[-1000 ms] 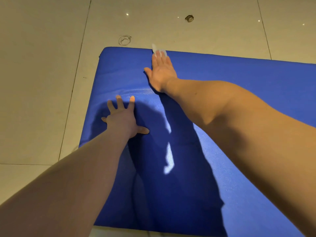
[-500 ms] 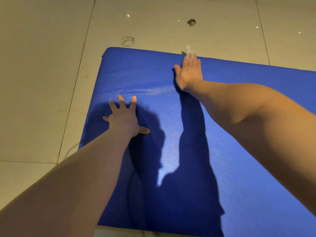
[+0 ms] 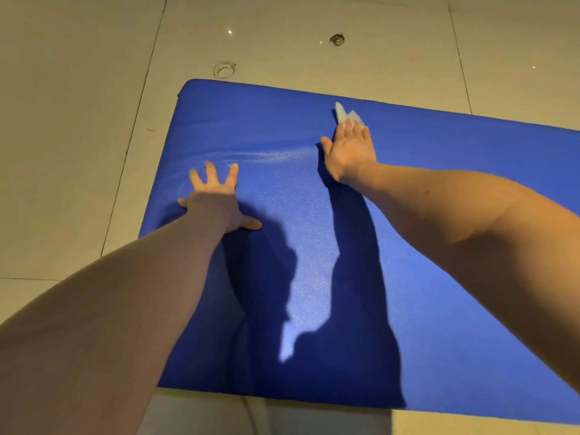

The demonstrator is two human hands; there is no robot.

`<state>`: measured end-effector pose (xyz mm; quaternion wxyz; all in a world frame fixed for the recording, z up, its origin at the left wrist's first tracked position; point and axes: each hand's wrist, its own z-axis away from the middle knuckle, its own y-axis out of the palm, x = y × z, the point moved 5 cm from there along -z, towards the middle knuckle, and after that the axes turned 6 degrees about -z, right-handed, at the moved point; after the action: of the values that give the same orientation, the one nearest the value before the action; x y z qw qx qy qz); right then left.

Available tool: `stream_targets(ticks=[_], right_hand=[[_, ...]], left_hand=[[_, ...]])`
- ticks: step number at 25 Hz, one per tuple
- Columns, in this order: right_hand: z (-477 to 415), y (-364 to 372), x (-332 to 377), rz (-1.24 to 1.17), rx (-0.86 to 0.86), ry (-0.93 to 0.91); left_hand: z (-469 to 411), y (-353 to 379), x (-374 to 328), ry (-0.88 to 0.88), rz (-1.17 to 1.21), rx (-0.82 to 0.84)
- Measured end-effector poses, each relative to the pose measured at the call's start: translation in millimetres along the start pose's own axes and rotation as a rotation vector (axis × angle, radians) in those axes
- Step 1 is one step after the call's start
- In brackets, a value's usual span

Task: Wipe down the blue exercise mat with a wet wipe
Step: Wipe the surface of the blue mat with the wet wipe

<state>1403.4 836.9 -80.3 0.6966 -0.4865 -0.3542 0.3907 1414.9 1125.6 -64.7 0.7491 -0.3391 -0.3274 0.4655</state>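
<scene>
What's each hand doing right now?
Left hand: open, fingers spread, pressing flat on the mat.
Right hand: open, straight fingers pressing the wipe onto the mat.

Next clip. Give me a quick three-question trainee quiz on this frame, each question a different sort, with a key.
1. True or false: the left hand lies flat on the mat with its fingers spread.
2. Which hand presses the wipe to the mat? A) left B) right C) both
3. Fill in: the wipe sits close to the mat's ___ edge, as seen from the person (near or far).

Key:
1. True.
2. B: the right hand has straight fingers on the wipe.
3. Far.
</scene>
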Motion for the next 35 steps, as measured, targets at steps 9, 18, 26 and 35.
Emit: stream_targets(ticks=[9, 18, 26, 35], right_hand=[[103, 31, 107, -0.044, -0.015, -0.307], [128, 14, 26, -0.177, -0.048, -0.137], [248, 56, 86, -0.462, -0.022, -0.410], [331, 81, 97, -0.428, 0.167, -0.529]], left_hand=[[36, 27, 10, -0.019, 0.009, -0.133], [110, 73, 35, 0.078, 0.070, -0.141], [181, 121, 61, 0.017, 0.123, -0.079], [233, 147, 68, -0.035, 0.174, -0.035]])
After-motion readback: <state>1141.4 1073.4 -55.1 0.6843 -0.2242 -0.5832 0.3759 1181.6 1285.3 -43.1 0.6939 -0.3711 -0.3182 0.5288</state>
